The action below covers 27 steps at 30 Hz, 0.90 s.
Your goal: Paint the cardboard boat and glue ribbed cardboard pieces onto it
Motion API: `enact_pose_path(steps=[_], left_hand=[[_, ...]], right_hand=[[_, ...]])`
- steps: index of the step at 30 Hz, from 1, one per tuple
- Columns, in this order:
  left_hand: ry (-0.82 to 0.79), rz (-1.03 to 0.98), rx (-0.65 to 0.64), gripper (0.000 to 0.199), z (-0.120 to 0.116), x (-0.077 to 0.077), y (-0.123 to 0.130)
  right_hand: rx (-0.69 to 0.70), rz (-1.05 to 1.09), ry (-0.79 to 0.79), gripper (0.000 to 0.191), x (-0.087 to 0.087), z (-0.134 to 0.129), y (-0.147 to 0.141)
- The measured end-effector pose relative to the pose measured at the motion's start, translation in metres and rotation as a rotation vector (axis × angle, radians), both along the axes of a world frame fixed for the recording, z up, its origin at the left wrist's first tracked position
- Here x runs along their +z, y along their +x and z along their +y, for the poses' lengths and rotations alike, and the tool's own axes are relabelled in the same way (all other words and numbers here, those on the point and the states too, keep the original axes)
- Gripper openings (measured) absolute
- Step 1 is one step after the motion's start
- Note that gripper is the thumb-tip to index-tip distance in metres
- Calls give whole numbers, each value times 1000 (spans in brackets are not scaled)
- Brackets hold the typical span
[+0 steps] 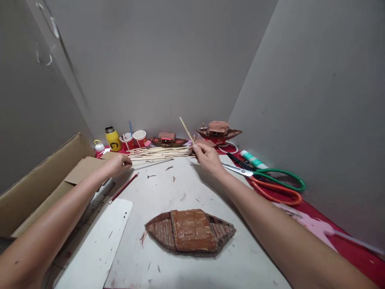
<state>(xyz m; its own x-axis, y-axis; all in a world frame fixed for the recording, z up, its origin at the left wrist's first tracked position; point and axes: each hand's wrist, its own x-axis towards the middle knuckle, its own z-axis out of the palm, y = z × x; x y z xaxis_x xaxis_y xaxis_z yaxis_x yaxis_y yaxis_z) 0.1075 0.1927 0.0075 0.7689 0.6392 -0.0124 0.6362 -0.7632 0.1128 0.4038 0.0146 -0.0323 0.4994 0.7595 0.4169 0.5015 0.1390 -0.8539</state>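
My right hand (pixel 209 157) pinches a thin pale wooden stick (pixel 186 130), which slants up and to the left. Beyond the board's far edge lies a pile of similar sticks (pixel 159 152). My left hand (pixel 118 164) is closed beside the pile's left end. A thin greyish strip (pixel 153 163) runs right from its fingertips; whether they grip it I cannot tell. Nearest me, a brown model boat (pixel 192 230) with a glossy arched roof rests on the white board (pixel 156 192), apart from both hands.
Two more model boats (pixel 168 138) (pixel 219 130) stand at the back. Left of them are paper cups (pixel 140 138) and a yellow bottle (pixel 112 139). Scissors with green handles (pixel 279 178) and orange-handled ones (pixel 276 194) lie right. A pencil (pixel 123 188) and cardboard box (pixel 45 184) are left.
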Motion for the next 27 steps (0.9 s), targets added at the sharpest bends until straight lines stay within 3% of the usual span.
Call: enact_pose_path(steps=[5,11,15,20,27], left_hand=[[70,10,99,28,8,-9,26],[111,-11,114,32,19,-15,82],[125,-26,103,33,26,-17,106],[78,-40,49,32,36,-23,114],[1,-91,41,33,46,-22,103]], right_hand=[[-54,-110,66,44,-4,2,0],[-49,-204,87,40,-8,3,0],[-25,-259,95,41,-10,4,1],[-22,-275,104,40,-15,8,4],[-20,-284,93,38,-20,10,3]])
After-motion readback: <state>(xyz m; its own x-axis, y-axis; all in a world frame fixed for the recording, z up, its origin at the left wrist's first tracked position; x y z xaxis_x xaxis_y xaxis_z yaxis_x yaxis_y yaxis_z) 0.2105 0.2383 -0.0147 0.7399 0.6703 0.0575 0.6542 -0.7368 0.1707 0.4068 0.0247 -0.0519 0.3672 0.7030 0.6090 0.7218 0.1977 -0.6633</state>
